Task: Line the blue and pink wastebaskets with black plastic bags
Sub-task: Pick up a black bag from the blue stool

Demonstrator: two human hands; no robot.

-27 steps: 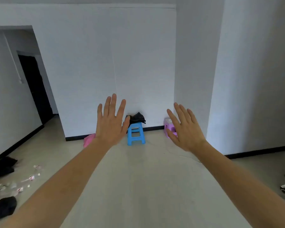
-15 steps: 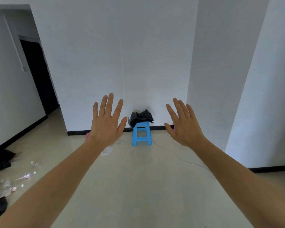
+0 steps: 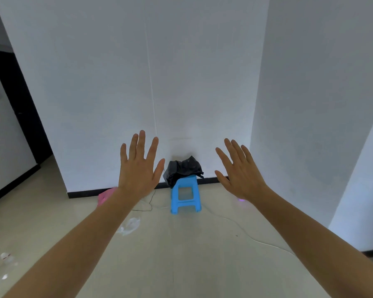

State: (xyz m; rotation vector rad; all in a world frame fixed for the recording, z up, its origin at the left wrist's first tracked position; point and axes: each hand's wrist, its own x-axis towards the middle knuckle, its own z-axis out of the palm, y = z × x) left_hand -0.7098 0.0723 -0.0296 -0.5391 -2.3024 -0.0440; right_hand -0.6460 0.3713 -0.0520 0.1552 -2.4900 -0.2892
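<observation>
Black plastic bags [image 3: 182, 169] lie crumpled on a blue plastic stool [image 3: 185, 194] against the white wall. A pink object [image 3: 105, 196] on the floor by the baseboard shows partly behind my left forearm. A sliver of a purple-pink thing [image 3: 241, 199] peeks out under my right hand. My left hand [image 3: 138, 166] and my right hand [image 3: 241, 171] are raised in front of me, palms forward, fingers spread, holding nothing. They hang on either side of the stool, well short of it. No blue wastebasket is visible.
A thin white cable [image 3: 246, 232] and a dark cord [image 3: 148, 204] run across the floor near the stool. A clear plastic scrap [image 3: 128, 226] lies left of centre. Small litter [image 3: 5, 258] sits at the lower left. A dark doorway [image 3: 15, 108] opens on the left; a white pillar [image 3: 310, 104] stands right.
The view has moved closer to the stool and turned right. The purple-pink thing has slipped behind my right hand. Both hands stay raised and open.
</observation>
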